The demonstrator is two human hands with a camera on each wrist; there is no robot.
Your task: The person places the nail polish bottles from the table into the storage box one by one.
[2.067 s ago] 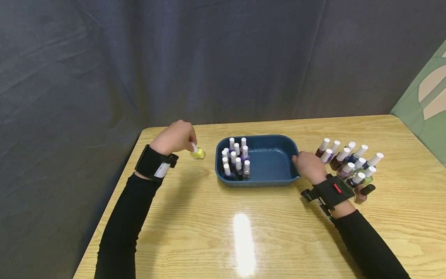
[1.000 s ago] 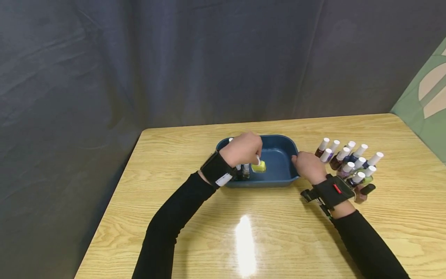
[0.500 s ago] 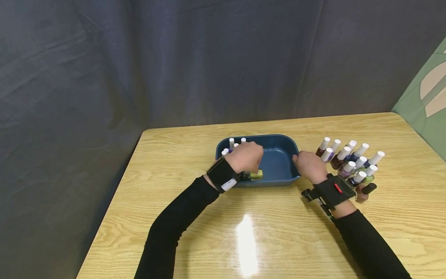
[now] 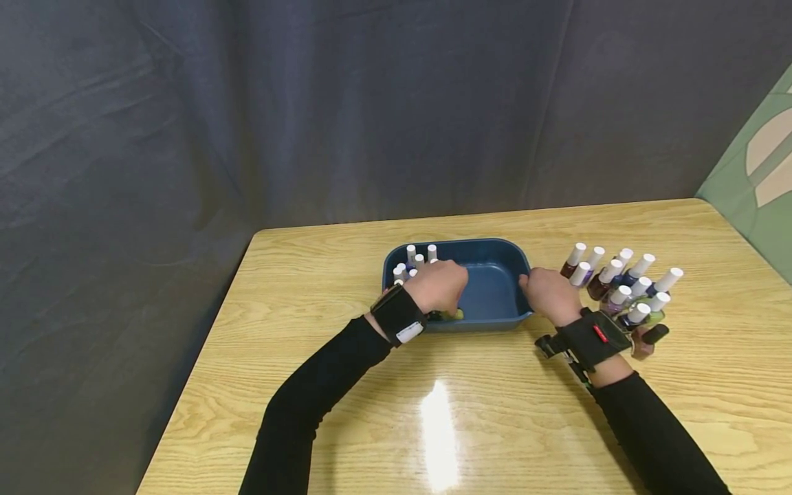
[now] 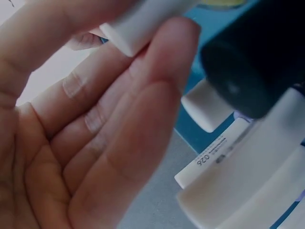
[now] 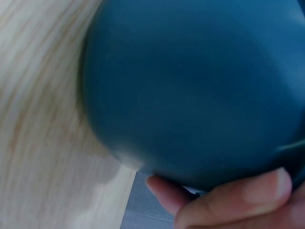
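Left hand: left hand [image 4: 441, 286] is lowered into the near left part of the dark blue oval plastic tray [image 4: 495, 249], over the small yellow nail polish bottle with a white cap [image 4: 456, 314]. In the left wrist view its fingers [image 5: 119, 143] lie nearly straight and together, and a white cap [image 5: 143, 24] sits against the fingertips near the thumb; whether the fingers pinch that cap cannot be told.
Yellow bottle: only a sliver of yellow glass shows under the left hand, on the tray floor by the near wall, just right of the bottles already standing there.
Right hand: right hand [image 4: 547, 294] grips the right end of the tray, its fingers curled on the rim; the right wrist view shows a fingertip [image 6: 228, 200] pressed under the tray's rounded blue wall [image 6: 190, 95].
Tray contents: cluster of white-capped bottles in purple and dark shades [image 4: 413, 261] stands upright in the left part of the tray; the right part shows bare blue floor.
Loose bottles: group of white-capped bottles in brown, purple, blue and green [image 4: 621, 289] stands on the light wooden table [image 4: 371, 412], just right of the right hand, outside the tray.
Backdrop: dark grey cloth curtain [image 4: 309, 103] hangs behind the table.
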